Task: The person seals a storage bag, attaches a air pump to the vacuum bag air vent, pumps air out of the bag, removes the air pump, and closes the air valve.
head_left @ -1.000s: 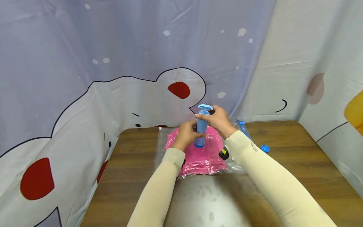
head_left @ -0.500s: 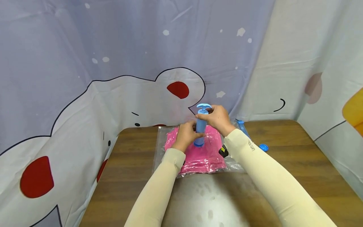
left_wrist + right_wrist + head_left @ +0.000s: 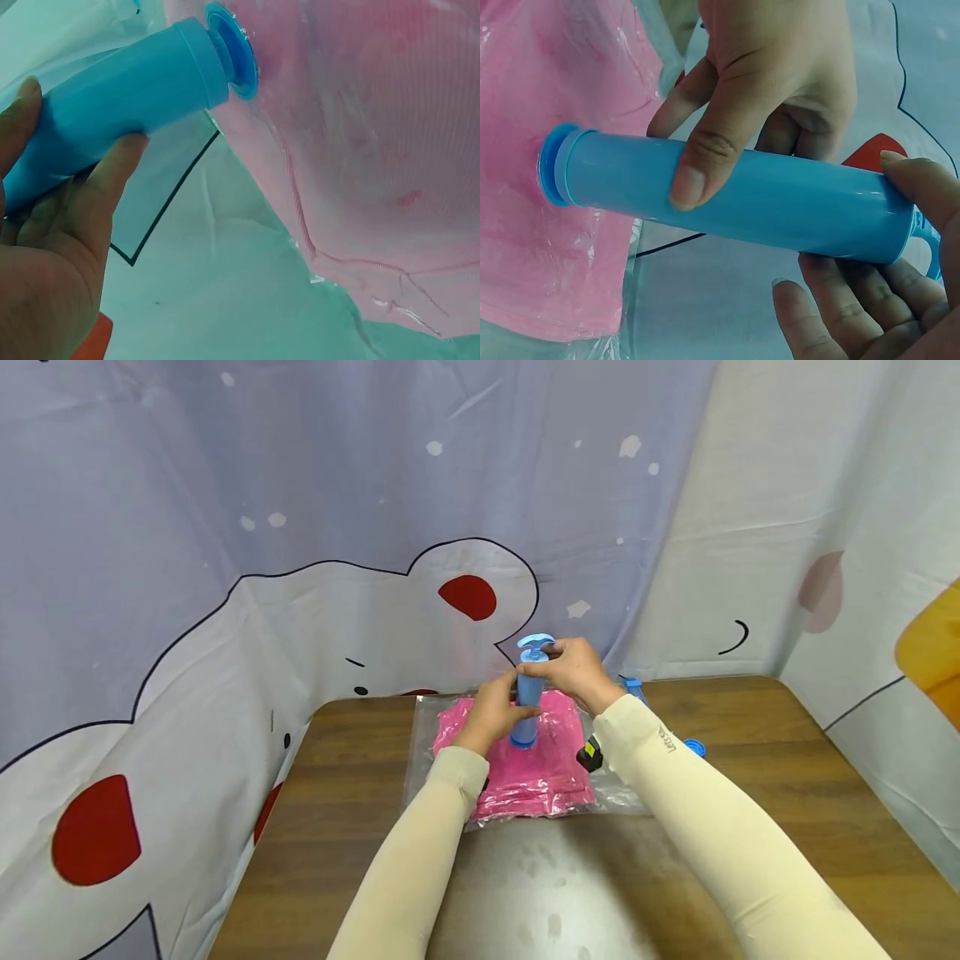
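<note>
A blue hand pump (image 3: pixel 529 690) with a T-shaped handle stands nearly upright on a clear plastic bag of pink fabric (image 3: pixel 555 777). My left hand (image 3: pixel 492 714) grips the pump's barrel around its middle, thumb across the near side. Higher up, my right hand (image 3: pixel 572 672) holds the barrel's top end just below the handle. In the right wrist view, the pump's round base meets a blue valve ring (image 3: pixel 553 165) on the bag. The left wrist view shows that valve (image 3: pixel 236 52) against the pink fabric.
A blue strip-like piece (image 3: pixel 633 687) lies behind the right sleeve, partly hidden. Near it on the wooden table (image 3: pixel 360 777) is a round blue cap (image 3: pixel 695 747). A patterned curtain (image 3: pixel 337 635) hangs at the table's back edge.
The head view has shifted slightly, and the right sleeve covers more of the blue strip. Both hands keep holding the pump, with little visible movement.
</note>
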`<action>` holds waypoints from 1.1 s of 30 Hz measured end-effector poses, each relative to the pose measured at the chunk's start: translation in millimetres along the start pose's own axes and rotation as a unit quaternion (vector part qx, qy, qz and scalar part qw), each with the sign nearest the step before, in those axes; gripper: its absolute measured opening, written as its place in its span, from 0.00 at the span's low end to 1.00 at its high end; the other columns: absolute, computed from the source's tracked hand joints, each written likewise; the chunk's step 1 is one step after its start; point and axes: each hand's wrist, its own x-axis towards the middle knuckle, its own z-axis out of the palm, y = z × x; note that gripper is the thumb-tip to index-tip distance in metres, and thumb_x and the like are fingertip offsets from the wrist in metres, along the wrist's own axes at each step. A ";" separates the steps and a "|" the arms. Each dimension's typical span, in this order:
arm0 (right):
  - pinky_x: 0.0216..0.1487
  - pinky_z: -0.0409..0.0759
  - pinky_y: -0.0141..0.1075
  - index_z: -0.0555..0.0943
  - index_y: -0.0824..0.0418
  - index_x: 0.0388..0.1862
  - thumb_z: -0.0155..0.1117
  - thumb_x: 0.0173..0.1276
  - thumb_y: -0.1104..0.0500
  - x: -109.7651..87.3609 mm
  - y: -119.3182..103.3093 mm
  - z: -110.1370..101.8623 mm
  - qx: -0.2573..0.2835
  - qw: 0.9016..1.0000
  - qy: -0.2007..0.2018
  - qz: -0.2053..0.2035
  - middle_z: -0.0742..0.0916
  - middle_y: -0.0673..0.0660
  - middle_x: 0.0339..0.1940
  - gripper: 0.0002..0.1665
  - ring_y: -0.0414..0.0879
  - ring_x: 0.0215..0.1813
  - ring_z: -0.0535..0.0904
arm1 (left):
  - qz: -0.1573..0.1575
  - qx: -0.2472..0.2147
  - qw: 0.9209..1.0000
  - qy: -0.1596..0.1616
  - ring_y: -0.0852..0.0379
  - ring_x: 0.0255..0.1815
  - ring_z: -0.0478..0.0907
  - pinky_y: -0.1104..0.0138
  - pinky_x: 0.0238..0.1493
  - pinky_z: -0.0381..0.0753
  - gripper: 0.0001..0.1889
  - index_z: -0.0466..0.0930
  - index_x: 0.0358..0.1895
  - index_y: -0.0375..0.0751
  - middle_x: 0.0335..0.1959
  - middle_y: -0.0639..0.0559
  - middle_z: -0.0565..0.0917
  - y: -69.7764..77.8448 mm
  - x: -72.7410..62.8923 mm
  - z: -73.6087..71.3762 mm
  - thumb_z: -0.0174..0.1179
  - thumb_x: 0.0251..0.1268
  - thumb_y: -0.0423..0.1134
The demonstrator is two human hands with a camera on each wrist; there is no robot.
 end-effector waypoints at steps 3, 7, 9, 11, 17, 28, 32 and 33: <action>0.77 0.85 0.54 0.79 0.67 0.82 0.84 0.72 0.48 1.9 0.1 -0.8 0.011 1.000 -0.005 0.004 0.84 0.68 0.81 0.46 0.63 0.79 0.82 | 0.003 0.008 1.000 0.013 0.35 0.70 0.90 0.44 0.72 0.89 0.37 0.78 0.79 0.36 0.69 0.35 0.90 0.8 1.8 0.9 0.82 0.69 0.36; 0.78 0.84 0.54 0.80 0.68 0.80 0.84 0.72 0.49 4.6 -0.9 0.7 0.013 1.000 -0.002 -0.002 0.85 0.69 0.79 0.44 0.63 0.78 0.82 | 0.000 0.019 0.999 0.032 0.36 0.67 0.92 0.45 0.70 0.90 0.36 0.81 0.75 0.35 0.66 0.34 0.92 1.2 4.2 1.2 0.85 0.65 0.36; 0.78 0.84 0.54 0.81 0.69 0.79 0.83 0.72 0.49 5.2 -1.6 1.9 0.014 1.000 0.001 -0.006 0.86 0.69 0.78 0.43 0.63 0.78 0.82 | -0.002 0.029 0.999 0.039 0.37 0.66 0.92 0.46 0.70 0.91 0.37 0.82 0.74 0.35 0.65 0.35 0.92 1.0 5.1 1.4 0.86 0.63 0.36; 0.78 0.84 0.54 0.81 0.69 0.79 0.83 0.72 0.49 4.7 -1.7 3.4 0.013 1.000 0.004 -0.008 0.86 0.69 0.77 0.43 0.63 0.77 0.83 | -0.005 0.040 0.998 0.042 0.37 0.65 0.93 0.46 0.69 0.91 0.36 0.83 0.72 0.35 0.63 0.35 0.93 1.1 5.1 1.6 0.87 0.62 0.36; 0.77 0.85 0.55 0.78 0.69 0.82 0.81 0.75 0.47 0.0 -2.3 6.6 0.010 1.000 -0.003 -0.010 0.82 0.68 0.82 0.45 0.63 0.78 0.82 | -0.017 0.067 0.996 0.051 0.37 0.62 0.93 0.47 0.67 0.92 0.34 0.86 0.67 0.34 0.59 0.36 0.94 0.4 3.3 5.4 0.89 0.58 0.38; 0.67 0.89 0.55 0.83 0.68 0.76 0.83 0.69 0.35 -4.3 -5.1 13.9 -0.039 0.997 0.062 -0.010 0.89 0.66 0.72 0.49 0.63 0.66 0.89 | -0.044 0.086 0.992 0.084 0.38 0.58 0.93 0.48 0.66 0.92 0.30 0.89 0.58 0.31 0.52 0.37 0.96 -0.7 2.6 19.8 0.91 0.53 0.37; 0.66 0.89 0.55 0.86 0.67 0.72 0.85 0.68 0.37 -4.0 -3.2 14.0 -0.048 0.995 0.082 -0.016 0.91 0.66 0.69 0.46 0.64 0.67 0.88 | -0.052 0.102 0.989 0.097 0.38 0.55 0.94 0.48 0.63 0.92 0.29 0.90 0.55 0.31 0.49 0.38 0.96 1.2 1.8 24.6 0.92 0.52 0.38; 0.66 0.89 0.55 0.86 0.68 0.72 0.85 0.68 0.37 -3.5 -2.9 13.8 -0.051 0.995 0.082 -0.017 0.91 0.66 0.69 0.46 0.64 0.68 0.88 | -0.052 0.103 0.988 0.100 0.38 0.54 0.94 0.48 0.63 0.92 0.28 0.91 0.55 0.31 0.49 0.38 0.96 1.1 1.4 25.2 0.92 0.52 0.38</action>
